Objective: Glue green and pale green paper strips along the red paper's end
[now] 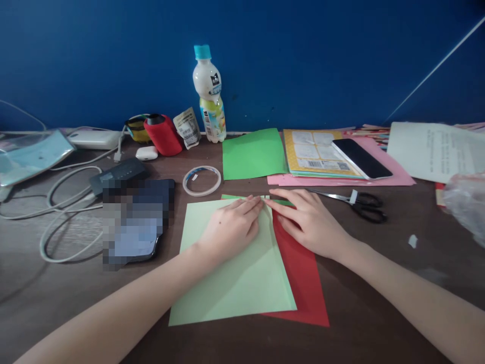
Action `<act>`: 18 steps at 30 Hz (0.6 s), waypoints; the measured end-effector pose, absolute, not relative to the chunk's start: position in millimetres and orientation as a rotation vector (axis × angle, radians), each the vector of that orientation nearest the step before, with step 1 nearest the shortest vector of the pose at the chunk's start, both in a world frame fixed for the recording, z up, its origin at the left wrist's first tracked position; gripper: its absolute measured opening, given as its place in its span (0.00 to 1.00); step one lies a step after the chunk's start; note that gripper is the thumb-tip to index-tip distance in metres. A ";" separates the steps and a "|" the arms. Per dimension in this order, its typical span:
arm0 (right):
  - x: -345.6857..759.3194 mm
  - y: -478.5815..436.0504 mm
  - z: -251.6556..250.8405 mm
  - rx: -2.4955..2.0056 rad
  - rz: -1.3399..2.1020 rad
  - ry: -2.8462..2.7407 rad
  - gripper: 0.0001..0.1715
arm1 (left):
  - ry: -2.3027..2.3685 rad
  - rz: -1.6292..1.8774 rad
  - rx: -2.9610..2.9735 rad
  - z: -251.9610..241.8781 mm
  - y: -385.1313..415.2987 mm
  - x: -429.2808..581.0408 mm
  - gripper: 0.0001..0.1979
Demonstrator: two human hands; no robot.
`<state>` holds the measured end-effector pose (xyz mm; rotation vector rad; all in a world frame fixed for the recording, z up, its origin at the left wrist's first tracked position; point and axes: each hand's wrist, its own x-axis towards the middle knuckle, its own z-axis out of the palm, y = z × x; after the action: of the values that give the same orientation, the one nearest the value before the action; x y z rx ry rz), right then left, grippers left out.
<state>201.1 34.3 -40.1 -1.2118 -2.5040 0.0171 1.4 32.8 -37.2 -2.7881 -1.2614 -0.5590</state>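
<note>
A light green sheet of paper (227,293) lies over a red sheet (303,283), with a strip along its right edge folded over. Flat on the upper part of the light green paper rests my left hand (233,227), its fingers stretched out toward the top right corner. My right hand (308,217) has its fingers apart over the red sheet, with its fingertips at that same corner. A bit of darker green paper (227,197) shows under the top edge. Just right of my right hand are scissors with black handles (367,205).
Behind the sheets are a roll of tape (202,193), a bright green sheet (253,154), a drink bottle (212,108) and a phone (361,159) on a yellow pack of paper (303,146). At left lie another phone (140,232) and white cables (47,242). Crumpled plastic (468,207) lies at right.
</note>
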 end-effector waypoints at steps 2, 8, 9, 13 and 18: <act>200.6 34.0 -40.2 -1.218 0.011 -2.517 0.23 | -1.274 -0.550 -2.783 -37.2 32.5 1.6 0.18; 197.9 33.7 -39.3 -1.198 -0.018 -2.492 0.20 | -1.306 -0.554 -2.764 -38.0 32.0 2.6 0.18; 197.6 33.9 -38.8 -1.189 -0.020 -2.493 0.20 | -1.309 -0.558 -2.764 -38.2 32.1 2.5 0.18; 197.7 35.4 -37.7 -1.181 -0.016 -2.475 0.20 | -1.302 -0.571 -2.771 -38.2 32.2 2.2 0.19; 198.1 36.7 -39.8 -1.188 -0.025 -2.521 0.24 | -1.296 -0.564 -2.772 -37.1 31.9 3.3 0.19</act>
<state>198.1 36.7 -39.8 -1.1879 -2.5211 -0.0247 3.3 31.9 -37.1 -2.7719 -1.2963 -0.5643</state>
